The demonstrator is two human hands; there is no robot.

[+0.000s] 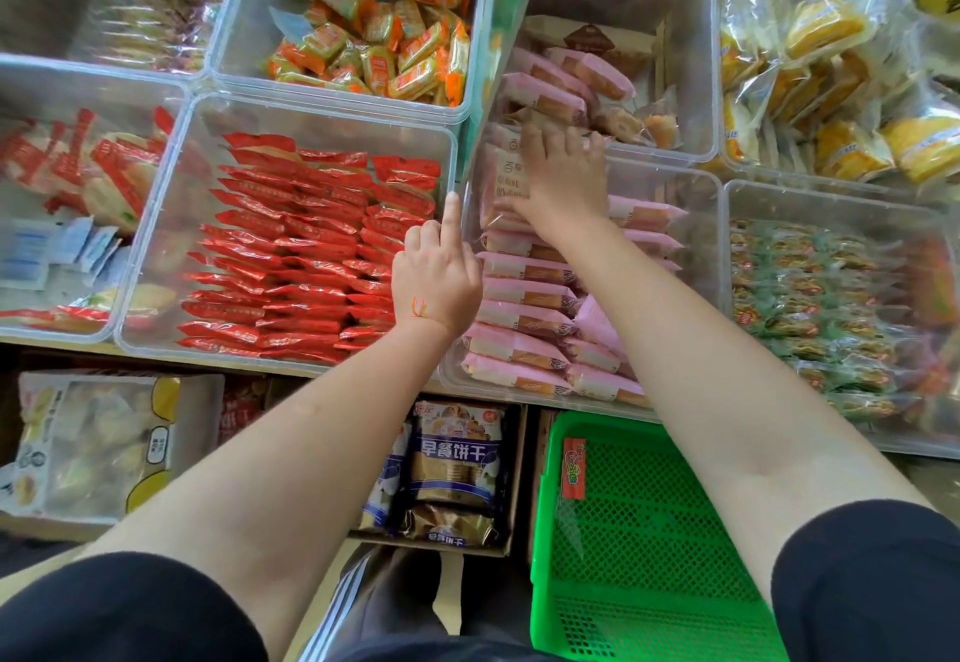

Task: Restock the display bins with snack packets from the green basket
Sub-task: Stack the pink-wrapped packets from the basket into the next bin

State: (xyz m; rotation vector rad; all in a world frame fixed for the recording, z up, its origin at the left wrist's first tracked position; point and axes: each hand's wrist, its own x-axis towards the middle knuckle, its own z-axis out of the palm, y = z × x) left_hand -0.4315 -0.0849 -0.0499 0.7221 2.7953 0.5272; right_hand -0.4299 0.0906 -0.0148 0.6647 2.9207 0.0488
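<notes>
In the clear bin of pink packets [524, 292], straight above the green basket [644, 557], we see our right hand [563, 178] lying palm down on the far end of the stacked rows. Its fingers [535, 139] are spread and nearly straight, pressing on a pale pink packet [506, 175] that stands tilted against the bin's far-left corner; we cannot tell whether the thumb hooks under it. Our left hand [436, 279] sits at the left wall of that same bin, most fingers curled in and the index finger [451, 217] pointing straight up along the rim, holding nothing. The green basket stands below the shelf edge, under our right forearm, with a red-labelled clear wrapper [573, 469] lying against its left wall.

Left of the pink bin is a bin of red packets [306, 256] laid in overlapping rows, and beyond that a bin with loose red-and-white packets [93, 173]. Behind the red bin stands a bin of orange-yellow packets [374, 43]. Behind the pink bin another clear bin [701, 69] holds a few more pink packets and brown pastries. Right of the pink bin are green-wrapped snacks [810, 308], with yellow cakes [831, 90] behind them. Left of the basket, a cardboard box holds blue biscuit bags [454, 459].
</notes>
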